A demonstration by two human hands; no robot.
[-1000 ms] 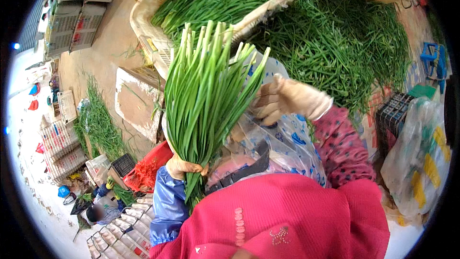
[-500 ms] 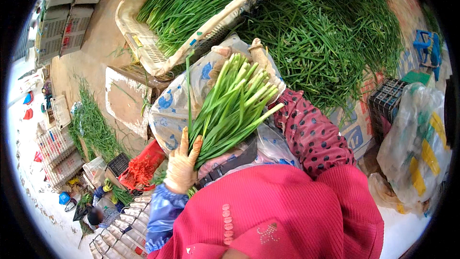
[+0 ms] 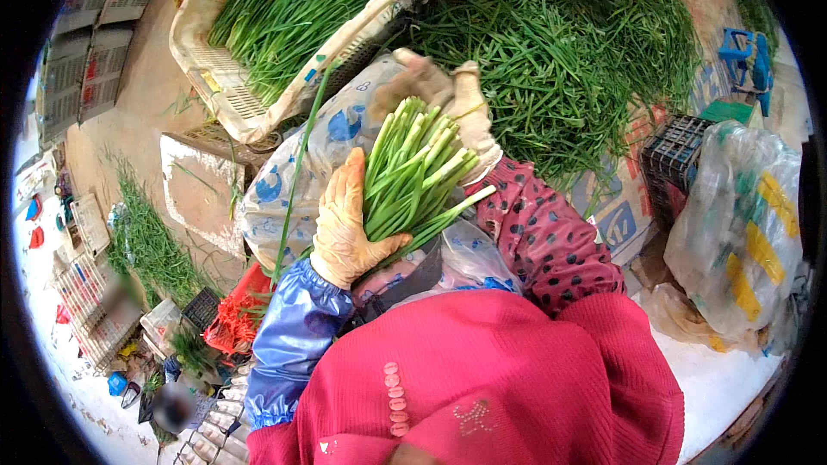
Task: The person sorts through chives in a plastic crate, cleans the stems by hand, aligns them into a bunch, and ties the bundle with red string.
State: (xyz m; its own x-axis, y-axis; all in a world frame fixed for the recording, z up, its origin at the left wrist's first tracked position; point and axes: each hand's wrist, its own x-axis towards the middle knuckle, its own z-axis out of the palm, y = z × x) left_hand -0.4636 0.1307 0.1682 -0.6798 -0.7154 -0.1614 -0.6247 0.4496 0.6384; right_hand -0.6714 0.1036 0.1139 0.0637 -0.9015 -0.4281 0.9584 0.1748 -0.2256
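Note:
A bunch of green garlic chives (image 3: 413, 174) lies over my lap, its pale cut ends pointing away from me. My left hand (image 3: 346, 228), in a thin cream glove, holds the bunch from the left, fingers straight and together, thumb across its near side. The leaf ends are hidden beneath that hand. My right hand (image 3: 469, 116), also gloved, is spread beside the pale ends on the far right side; its fingers are partly blurred. One long loose leaf (image 3: 301, 168) rises left of my left hand. A white plastic sheet with blue prints (image 3: 280, 176) covers my lap.
A cream plastic crate (image 3: 258, 116) filled with chives stands ahead on the left. A big heap of loose chives (image 3: 560, 60) lies ahead right. Farther right are a black crate (image 3: 668, 155) and a clear plastic bag (image 3: 728, 232). Red strings (image 3: 234, 323) lie at left.
My left hand has moved forward along the bunch; its spread fingers have come together and its thumb now crosses the stems. The right hand's fingers have shifted. The whole view has moved slightly.

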